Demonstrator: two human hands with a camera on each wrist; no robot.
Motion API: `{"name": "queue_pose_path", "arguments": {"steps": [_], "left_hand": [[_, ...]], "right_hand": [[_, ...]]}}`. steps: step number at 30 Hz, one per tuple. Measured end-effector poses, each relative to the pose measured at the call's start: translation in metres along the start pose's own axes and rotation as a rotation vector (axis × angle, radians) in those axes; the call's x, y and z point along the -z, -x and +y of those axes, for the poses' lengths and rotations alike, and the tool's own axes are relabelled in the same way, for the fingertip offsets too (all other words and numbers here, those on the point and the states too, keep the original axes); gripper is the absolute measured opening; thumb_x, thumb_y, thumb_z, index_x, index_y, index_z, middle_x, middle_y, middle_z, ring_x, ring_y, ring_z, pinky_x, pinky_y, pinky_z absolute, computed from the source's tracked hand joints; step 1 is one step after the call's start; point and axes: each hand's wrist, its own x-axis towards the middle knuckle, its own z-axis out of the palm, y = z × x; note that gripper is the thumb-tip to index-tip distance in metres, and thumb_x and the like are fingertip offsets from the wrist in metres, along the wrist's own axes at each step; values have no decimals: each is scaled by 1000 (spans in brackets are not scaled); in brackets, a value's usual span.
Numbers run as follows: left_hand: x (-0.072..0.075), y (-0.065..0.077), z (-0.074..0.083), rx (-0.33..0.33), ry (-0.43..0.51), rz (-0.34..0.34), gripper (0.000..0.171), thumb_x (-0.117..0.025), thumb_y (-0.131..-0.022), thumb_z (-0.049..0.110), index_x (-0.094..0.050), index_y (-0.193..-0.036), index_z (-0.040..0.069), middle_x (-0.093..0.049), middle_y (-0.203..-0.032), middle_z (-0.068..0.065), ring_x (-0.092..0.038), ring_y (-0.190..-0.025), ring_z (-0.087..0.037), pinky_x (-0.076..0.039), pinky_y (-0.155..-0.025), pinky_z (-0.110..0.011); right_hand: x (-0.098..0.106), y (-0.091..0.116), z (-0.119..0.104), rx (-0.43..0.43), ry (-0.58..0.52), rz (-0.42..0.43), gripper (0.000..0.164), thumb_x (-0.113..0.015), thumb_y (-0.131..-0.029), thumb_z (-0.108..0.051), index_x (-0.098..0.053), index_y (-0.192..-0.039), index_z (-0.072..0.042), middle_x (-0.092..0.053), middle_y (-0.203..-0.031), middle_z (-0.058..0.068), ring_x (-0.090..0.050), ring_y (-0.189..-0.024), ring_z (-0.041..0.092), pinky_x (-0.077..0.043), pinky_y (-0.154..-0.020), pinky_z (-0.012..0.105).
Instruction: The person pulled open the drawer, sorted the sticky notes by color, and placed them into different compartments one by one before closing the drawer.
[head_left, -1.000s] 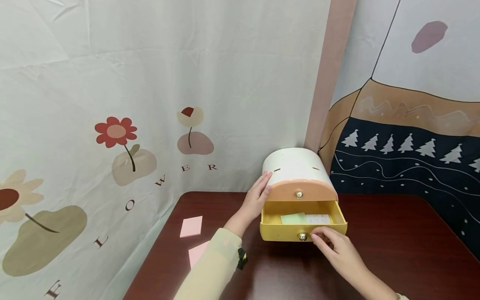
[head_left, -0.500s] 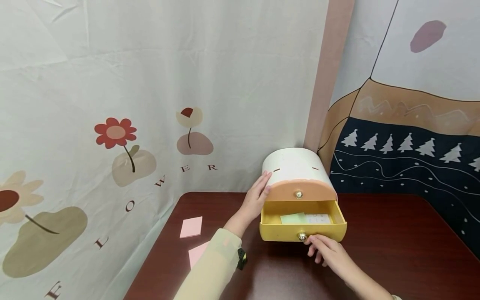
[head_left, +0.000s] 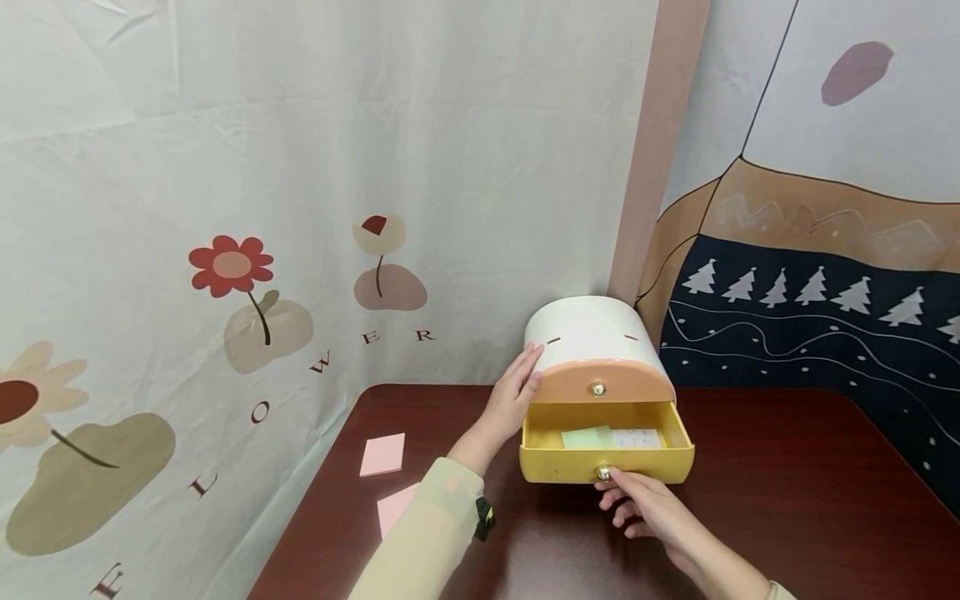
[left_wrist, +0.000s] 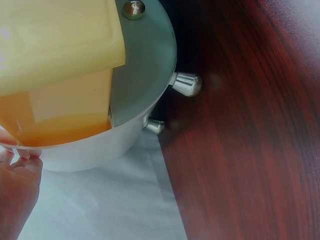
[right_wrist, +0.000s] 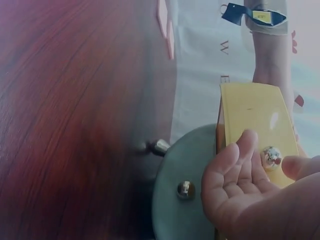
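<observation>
A small white round-topped drawer cabinet (head_left: 588,329) stands on the table. Its yellow middle drawer (head_left: 555,465) is pulled out, with a pale green paper pad (head_left: 588,437) and a white patterned paper (head_left: 636,438) inside. My left hand (head_left: 510,404) rests along the cabinet's left side, fingers extended. At the yellow drawer's front, my right hand (head_left: 652,512) has thumb and fingers about the round silver knob (right_wrist: 271,157), the other fingers curling loosely below. The orange top drawer (head_left: 570,383) is closed. A grey-green lower front (right_wrist: 175,172) with its own knob shows in the right wrist view.
Two pink paper pads, one farther back (head_left: 382,455) and one nearer (head_left: 396,507), lie on the dark red table (head_left: 787,483) left of the cabinet. My left sleeve partly covers the nearer pad. A printed curtain (head_left: 480,167) hangs close behind the cabinet.
My right hand has shifted left along the yellow drawer's front, from beside the knob onto it. The left hand and the drawer have stayed where they were.
</observation>
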Motion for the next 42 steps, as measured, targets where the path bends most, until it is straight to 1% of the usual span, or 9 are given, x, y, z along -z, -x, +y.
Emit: {"name": "queue_pose_path", "arguments": {"steps": [6,14,20,24,31,37,42], "left_hand": [[0,-1,0,-11,-5,4,49,-38,-101,38,-34,-148,25,-24,-157,0,-26,-143,-19,-24,-115,-45],[0,0,0,-16,-14,2,50,-39,-101,39,-34,-148,25,-25,-156,0,-26,-143,-19,-25,-114,-45],[0,0,1,-19,-17,6,49,-40,-101,38,-35,-148,25,-26,-156,0,-27,-142,-19,-25,-114,-45],[1,0,1,-23,-13,6,49,-40,-101,38,-34,-148,24,-25,-156,-1,-27,-142,-20,-25,-114,-46],[2,0,0,-6,-18,2,50,-39,-101,40,-33,-148,27,-25,-157,0,-26,-143,-19,-25,-114,-46],[2,0,0,11,-13,-4,49,-39,-101,38,-33,-148,28,-24,-157,2,-25,-143,-18,-24,-115,-45],[2,0,0,5,-17,-2,49,-39,-101,39,-33,-148,28,-24,-157,2,-25,-143,-19,-24,-114,-46]], "right_hand": [[-3,-1,-1,-19,-39,41,53,-49,-93,-53,-67,-105,-5,-63,-79,-6,-54,-65,8,-48,-59,26],[-3,-5,-4,-37,-63,84,53,-52,-91,-54,-68,-104,-6,-63,-80,-5,-54,-66,9,-48,-60,26],[0,-10,-6,-39,-89,84,47,-52,-93,-50,-68,-102,-8,-62,-79,-6,-54,-65,8,-47,-60,27],[1,-14,-7,-40,-95,91,46,-52,-93,-50,-68,-102,-8,-62,-79,-6,-53,-65,8,-47,-60,27],[-3,-24,-10,-60,-97,156,50,-54,-91,-53,-69,-102,-6,-62,-78,-4,-53,-65,10,-47,-60,27],[-5,-32,-12,-46,-94,191,48,-54,-91,-51,-69,-99,-5,-62,-76,-3,-53,-63,10,-46,-58,27],[-3,-38,-14,-43,-86,204,47,-53,-92,-48,-70,-98,-4,-62,-75,-4,-53,-62,10,-46,-58,26]]}}
